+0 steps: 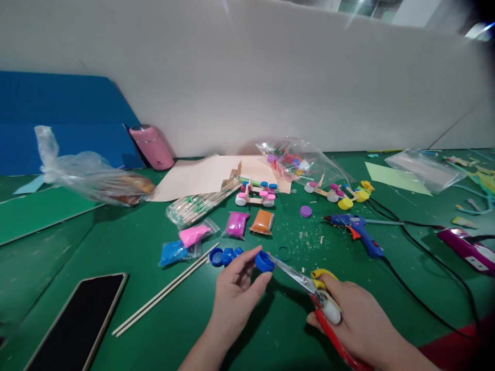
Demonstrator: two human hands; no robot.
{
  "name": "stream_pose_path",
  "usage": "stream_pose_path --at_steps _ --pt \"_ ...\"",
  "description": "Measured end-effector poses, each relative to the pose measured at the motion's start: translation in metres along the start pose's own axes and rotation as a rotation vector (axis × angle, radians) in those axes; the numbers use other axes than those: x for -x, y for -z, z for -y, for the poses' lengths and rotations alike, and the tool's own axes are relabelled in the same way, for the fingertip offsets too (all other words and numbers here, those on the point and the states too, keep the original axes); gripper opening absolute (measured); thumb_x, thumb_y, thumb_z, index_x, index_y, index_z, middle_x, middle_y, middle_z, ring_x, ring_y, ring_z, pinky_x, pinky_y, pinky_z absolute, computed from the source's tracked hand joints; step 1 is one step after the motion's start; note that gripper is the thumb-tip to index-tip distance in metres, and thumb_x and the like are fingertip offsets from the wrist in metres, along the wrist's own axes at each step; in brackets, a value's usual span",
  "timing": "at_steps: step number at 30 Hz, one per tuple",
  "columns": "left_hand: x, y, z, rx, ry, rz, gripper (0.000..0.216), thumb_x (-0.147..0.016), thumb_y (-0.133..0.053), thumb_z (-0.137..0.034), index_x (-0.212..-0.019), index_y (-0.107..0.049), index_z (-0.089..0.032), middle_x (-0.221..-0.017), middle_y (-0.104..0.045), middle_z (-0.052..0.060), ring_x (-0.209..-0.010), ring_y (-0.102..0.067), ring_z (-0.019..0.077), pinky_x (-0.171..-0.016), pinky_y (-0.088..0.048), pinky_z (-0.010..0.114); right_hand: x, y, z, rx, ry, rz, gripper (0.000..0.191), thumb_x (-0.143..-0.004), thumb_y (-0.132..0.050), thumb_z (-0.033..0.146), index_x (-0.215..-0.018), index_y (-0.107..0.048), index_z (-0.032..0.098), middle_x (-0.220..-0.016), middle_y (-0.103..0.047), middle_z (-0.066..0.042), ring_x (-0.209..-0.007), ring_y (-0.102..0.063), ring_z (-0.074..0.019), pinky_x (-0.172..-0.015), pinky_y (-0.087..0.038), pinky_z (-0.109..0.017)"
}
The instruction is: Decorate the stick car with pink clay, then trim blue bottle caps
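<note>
Between the thumb and fingers of my left hand (240,288) is a blue bottle cap (264,262), its hollow side partly facing me. My right hand (358,314) grips a pair of scissors (296,275) with silver blades and yellow on the handle. Also under that hand is a red handle (334,337); I cannot tell whether it belongs to the scissors. The blade tips meet the cap's right rim. Just left of the cap, several more blue caps (227,256) lie on the green table (185,319), partly behind my left fingers.
Wooden sticks (166,291) and a phone (79,322) lie at left. Small bags of coloured clay (236,225) sit ahead, with little wheeled stick models (256,195) behind. A blue glue gun (358,232) trails a black cord at right. A pink flask (152,147) leans against the wall.
</note>
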State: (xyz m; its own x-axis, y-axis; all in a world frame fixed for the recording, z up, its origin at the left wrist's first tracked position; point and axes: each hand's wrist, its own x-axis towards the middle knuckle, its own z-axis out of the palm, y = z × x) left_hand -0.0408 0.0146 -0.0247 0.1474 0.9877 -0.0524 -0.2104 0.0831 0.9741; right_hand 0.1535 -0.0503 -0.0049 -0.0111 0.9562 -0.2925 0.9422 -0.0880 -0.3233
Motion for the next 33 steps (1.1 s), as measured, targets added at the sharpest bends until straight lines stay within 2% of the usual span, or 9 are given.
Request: stream_pose_path --at_steps 9,18,33 --pt "-0.002 0.002 0.001 -0.001 0.015 -0.01 0.034 -0.063 -0.067 -0.015 -0.096 -0.061 -0.021 -0.085 -0.066 0.0 -0.079 -0.062 0.0115 -0.075 -0.049 0.02 0.003 0.001 -0.003 -0.023 0.012 0.014 0.03 -0.067 -0.056 0.047 -0.078 -0.045 0.022 -0.071 -0.058 -0.001 -0.062 -0.048 -0.0213 -0.055 -0.028 -0.028" --pt "0.001 0.004 0.009 -0.129 -0.106 0.045 0.037 -0.066 -0.064 -0.013 -0.1 -0.06 -0.027 -0.095 -0.063 -0.002 -0.088 -0.06 0.0106 -0.082 -0.046 0.019 0.001 0.004 0.001 -0.014 0.009 -0.017 0.029 -0.065 -0.058 0.046 -0.077 -0.047 0.022 -0.073 -0.059 -0.002 -0.063 -0.048 -0.0218 -0.054 -0.028 -0.028" --pt "0.001 0.003 0.006 -0.079 -0.027 0.026 0.036 -0.065 -0.065 -0.015 -0.1 -0.06 -0.022 -0.099 -0.066 0.003 -0.09 -0.061 0.0151 -0.083 -0.047 0.024 0.002 0.001 0.0 0.043 0.027 -0.017 0.033 -0.066 -0.056 0.052 -0.076 -0.049 0.021 -0.07 -0.059 -0.003 -0.061 -0.051 -0.0235 -0.052 -0.028 -0.028"
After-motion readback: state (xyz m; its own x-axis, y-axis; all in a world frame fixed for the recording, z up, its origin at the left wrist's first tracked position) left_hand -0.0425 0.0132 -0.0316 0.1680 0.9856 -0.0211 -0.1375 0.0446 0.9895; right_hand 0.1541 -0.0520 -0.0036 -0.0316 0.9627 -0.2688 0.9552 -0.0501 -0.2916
